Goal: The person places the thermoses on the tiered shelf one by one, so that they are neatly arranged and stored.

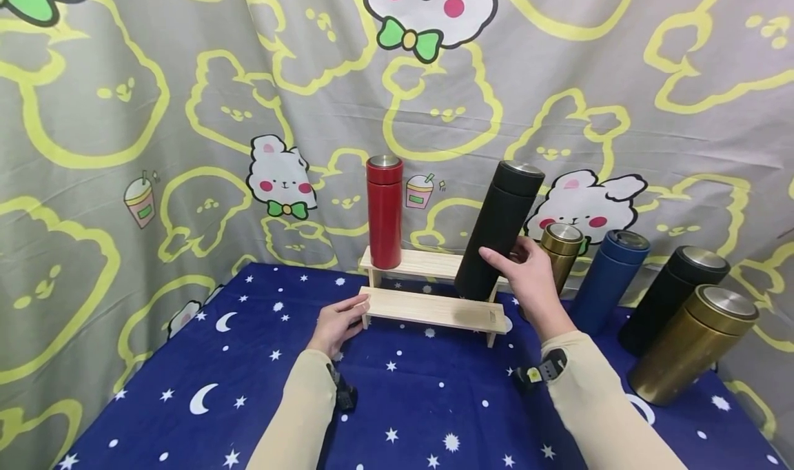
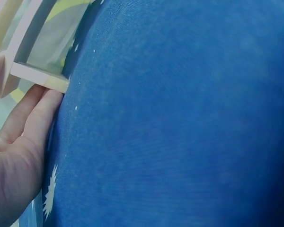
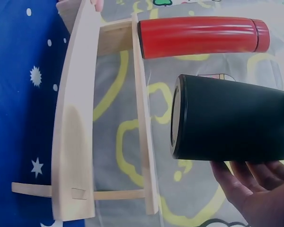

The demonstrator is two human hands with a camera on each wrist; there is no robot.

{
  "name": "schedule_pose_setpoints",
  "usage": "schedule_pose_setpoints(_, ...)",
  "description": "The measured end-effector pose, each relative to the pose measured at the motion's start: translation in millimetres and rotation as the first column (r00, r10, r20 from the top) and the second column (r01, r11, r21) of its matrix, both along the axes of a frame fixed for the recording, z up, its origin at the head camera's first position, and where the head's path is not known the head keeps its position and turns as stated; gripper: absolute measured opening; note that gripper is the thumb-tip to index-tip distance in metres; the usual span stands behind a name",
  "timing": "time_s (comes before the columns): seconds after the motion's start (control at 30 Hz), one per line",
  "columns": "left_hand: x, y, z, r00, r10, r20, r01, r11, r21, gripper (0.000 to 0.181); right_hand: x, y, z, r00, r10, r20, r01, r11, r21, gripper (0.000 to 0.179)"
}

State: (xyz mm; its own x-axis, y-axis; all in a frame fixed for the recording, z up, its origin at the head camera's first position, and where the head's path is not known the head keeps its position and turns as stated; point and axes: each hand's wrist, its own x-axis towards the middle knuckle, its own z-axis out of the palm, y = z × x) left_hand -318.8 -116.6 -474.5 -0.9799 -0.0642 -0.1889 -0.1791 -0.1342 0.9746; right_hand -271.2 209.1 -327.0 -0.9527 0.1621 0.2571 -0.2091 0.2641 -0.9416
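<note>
A two-tier wooden rack (image 1: 428, 307) stands on the table. My left hand (image 1: 337, 327) grips the left end of its lower tier; in the left wrist view its fingers (image 2: 38, 111) rest against a wooden leg. My right hand (image 1: 528, 282) holds a black thermos flask (image 1: 498, 225) with a silver-topped lid. That flask leans, lid up and to the right, over the rack's right half. In the right wrist view the base of the black flask (image 3: 232, 118) is apart from both tiers. A red thermos flask (image 1: 385, 215) stands upright at the upper tier's left end.
Right of the rack stand a slim gold flask (image 1: 561, 249), a blue flask (image 1: 611, 277), another black flask (image 1: 673, 298) and a wide gold flask (image 1: 695, 346). A dark blue star-patterned cloth (image 1: 397, 415) covers the table. Behind hangs a grey cartoon-print curtain (image 1: 335, 118).
</note>
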Motion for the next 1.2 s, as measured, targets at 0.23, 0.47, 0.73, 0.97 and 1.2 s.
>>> schedule_pose_setpoints(0.23,0.0,-0.5,-1.5,1.000,-0.012,-0.015,0.012,1.000,0.019,0.037,-7.7,-7,6.2,0.999,0.029,-0.028,-0.030,0.999,-0.041,0.068)
schedule_pose_setpoints(0.47,0.9,1.0,-1.7,1.000,-0.017,-0.011,0.017,1.000,0.015,0.038,-11.6,-9,11.1,0.999,0.027,-0.029,-0.029,0.997,-0.078,0.066)
schedule_pose_setpoints(0.73,0.9,-1.6,-0.6,1.000,-0.014,-0.013,0.014,1.000,0.009,0.038,-20.7,-14,11.8,0.999,0.046,-0.005,-0.046,0.999,0.006,0.078)
schedule_pose_setpoints(0.97,1.5,-0.8,-1.8,1.000,-0.003,-0.013,0.003,1.000,-0.004,0.038,-29.2,-20,9.2,0.991,0.124,-0.043,-0.124,0.992,-0.007,0.074)
schedule_pose_setpoints(1.2,0.1,0.4,-3.7,1.000,-0.004,-0.026,0.004,1.000,-0.011,0.039,-37.6,-26,8.9,0.987,0.150,-0.060,-0.151,0.988,-0.025,0.074)
